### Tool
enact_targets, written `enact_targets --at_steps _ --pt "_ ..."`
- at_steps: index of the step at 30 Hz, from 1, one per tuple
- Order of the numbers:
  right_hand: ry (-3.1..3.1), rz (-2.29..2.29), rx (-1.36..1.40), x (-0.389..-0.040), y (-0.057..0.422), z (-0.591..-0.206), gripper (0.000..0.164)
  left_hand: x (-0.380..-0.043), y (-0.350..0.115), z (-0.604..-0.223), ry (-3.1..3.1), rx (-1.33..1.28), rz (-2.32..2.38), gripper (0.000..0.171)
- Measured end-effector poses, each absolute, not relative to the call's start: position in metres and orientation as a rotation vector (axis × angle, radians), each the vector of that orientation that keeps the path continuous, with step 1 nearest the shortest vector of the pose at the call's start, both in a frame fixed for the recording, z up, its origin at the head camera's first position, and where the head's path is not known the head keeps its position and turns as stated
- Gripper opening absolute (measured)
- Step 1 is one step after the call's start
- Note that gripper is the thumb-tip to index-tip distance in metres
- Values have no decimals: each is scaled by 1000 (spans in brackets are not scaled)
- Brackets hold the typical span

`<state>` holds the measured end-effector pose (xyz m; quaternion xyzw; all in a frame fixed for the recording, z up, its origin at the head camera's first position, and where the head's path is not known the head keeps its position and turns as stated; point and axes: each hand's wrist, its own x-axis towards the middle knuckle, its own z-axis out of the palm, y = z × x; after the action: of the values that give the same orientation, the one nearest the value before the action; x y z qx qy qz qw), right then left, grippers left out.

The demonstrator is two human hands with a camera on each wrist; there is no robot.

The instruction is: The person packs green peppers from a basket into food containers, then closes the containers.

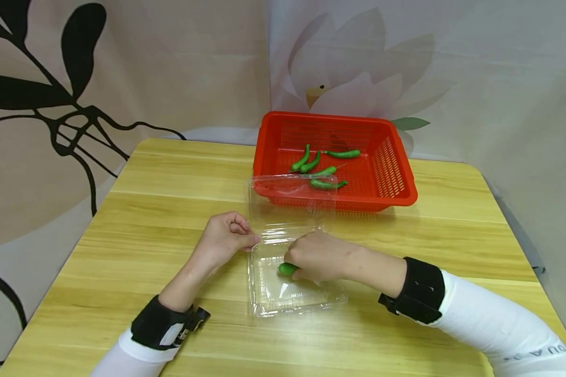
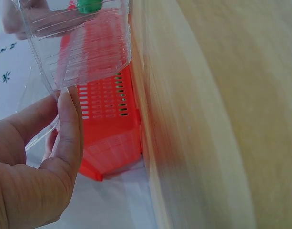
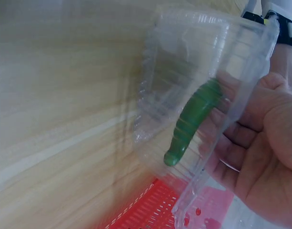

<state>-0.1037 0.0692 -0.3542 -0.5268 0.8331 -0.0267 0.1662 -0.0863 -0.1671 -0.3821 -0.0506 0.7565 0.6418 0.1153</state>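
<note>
A clear plastic clamshell box [image 1: 273, 293] lies unfolded on the table, its lid [image 1: 292, 209] leaning over the near rim of the red basket. My left hand [image 1: 226, 238] pinches the box's left edge by the hinge between thumb and fingers; the left wrist view shows this hand [image 2: 50, 157] close up. Over the bottom half, my right hand [image 1: 320, 256] holds a green chili pepper [image 1: 287, 268], whose end sticks out to the left. In the right wrist view the pepper [image 3: 196, 112] shows through the clear wall, with the fingers at its upper end.
Behind the box stands a red perforated basket [image 1: 401, 183] with several green chili peppers [image 1: 341, 154] inside. The wooden table [image 1: 160, 183] ends at a fabric backdrop [image 1: 207, 63] printed with plants.
</note>
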Motion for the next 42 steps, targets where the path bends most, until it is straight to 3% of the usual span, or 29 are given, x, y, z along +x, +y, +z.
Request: enact_targets --at_steps 10,17,23,30,38,42 --pt "2389 72 -1558 -96 65 -365 18 -86 -167 -382 2251 -151 1854 24" --pt "2396 92 -1601 -95 65 -370 42 -86 -168 -382 2263 -151 1831 24" --pt "2392 59 -1626 -95 66 -372 50 -86 -169 -382 2306 -153 1785 23" --pt "2397 67 -1620 -95 66 -371 39 -86 -170 -381 2335 -171 1752 25" --pt "2392 38 -1561 -95 67 -367 11 -85 -170 -379 2293 -164 1793 24" --pt "2401 39 -1548 -96 68 -363 11 -85 -169 -379 2291 -166 1797 24"
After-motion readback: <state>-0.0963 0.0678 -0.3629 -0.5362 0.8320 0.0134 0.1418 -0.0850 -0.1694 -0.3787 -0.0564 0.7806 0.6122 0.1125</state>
